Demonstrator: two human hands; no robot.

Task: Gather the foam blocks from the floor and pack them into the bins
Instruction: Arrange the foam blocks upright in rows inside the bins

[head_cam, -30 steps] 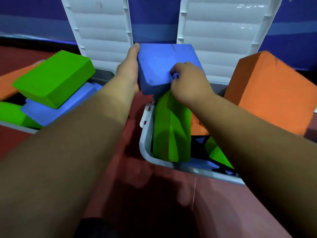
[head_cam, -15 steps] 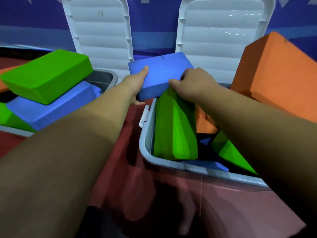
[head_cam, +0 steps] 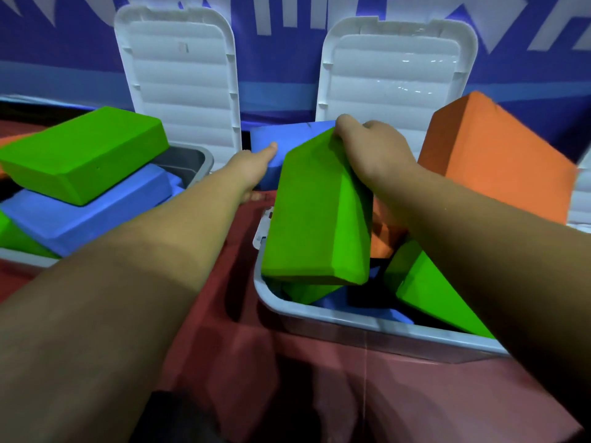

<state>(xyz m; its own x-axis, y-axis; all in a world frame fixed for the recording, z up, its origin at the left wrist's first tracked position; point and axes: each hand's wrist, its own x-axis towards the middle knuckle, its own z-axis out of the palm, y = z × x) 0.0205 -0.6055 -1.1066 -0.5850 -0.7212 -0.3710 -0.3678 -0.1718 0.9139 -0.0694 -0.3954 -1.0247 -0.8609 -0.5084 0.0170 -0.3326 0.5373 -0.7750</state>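
Observation:
My right hand (head_cam: 374,151) grips the top end of a green foam block (head_cam: 310,215) and holds it tilted up over the near left corner of the right bin (head_cam: 319,314). My left hand (head_cam: 252,167) holds a blue foam block (head_cam: 287,135) from its left side, thumb on top, behind the green block and between the two bins. Inside the right bin lie another green block (head_cam: 428,292), a blue block (head_cam: 351,308) and a large orange block (head_cam: 499,158) that sticks out at the far right.
The left bin (head_cam: 198,158) holds a green block (head_cam: 83,151) on top of a blue one (head_cam: 86,206). Both white lids (head_cam: 179,81) stand open against the blue wall. The floor (head_cam: 319,394) is dark red.
My right hand left the blue block, took the green block's top and lifted it up out of the bin. The blue block sank lower behind it, held by my left hand alone.

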